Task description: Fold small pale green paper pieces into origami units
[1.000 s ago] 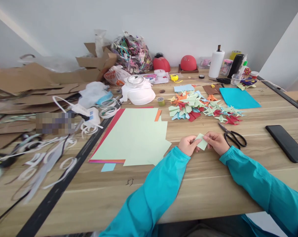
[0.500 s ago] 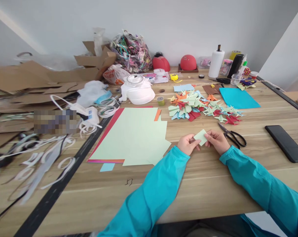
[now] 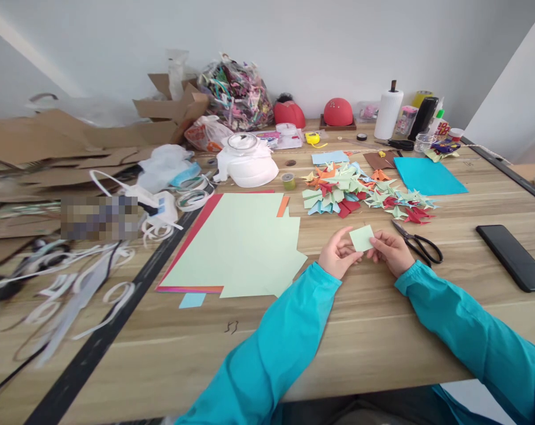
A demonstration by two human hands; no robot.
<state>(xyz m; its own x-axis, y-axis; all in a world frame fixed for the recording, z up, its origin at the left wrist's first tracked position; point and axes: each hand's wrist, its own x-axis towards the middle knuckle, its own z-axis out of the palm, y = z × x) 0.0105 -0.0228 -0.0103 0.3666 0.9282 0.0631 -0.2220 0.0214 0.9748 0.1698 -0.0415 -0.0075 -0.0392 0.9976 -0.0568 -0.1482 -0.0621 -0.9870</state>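
A small light-green square of paper [image 3: 361,239] is held up above the table, its right edge pinched between the thumb and fingers of my right hand [image 3: 391,252]. On the paper's other side is my left hand [image 3: 338,254], thumb and forefinger spread apart around its lower left corner. Whether the left fingers behind touch it is hard to see. Just beyond my right hand lie black-handled scissors [image 3: 420,243]. A heap of folded paper pieces [image 3: 338,189] in green, orange, red and blue sits past both hands. Left of them, large light-green sheets [image 3: 236,248] are stacked over red ones.
A black phone [image 3: 513,257] lies at the right. Behind are a blue sheet [image 3: 430,176], a spool [image 3: 288,181] and a yellow tape measure [image 3: 312,139]. Cardboard [image 3: 64,141], a power strip [image 3: 161,206] and white strips [image 3: 117,298] crowd the left.
The green square has turned and tilted up in my right hand. My left forefinger and thumb have spread apart from their pinch on its left side.
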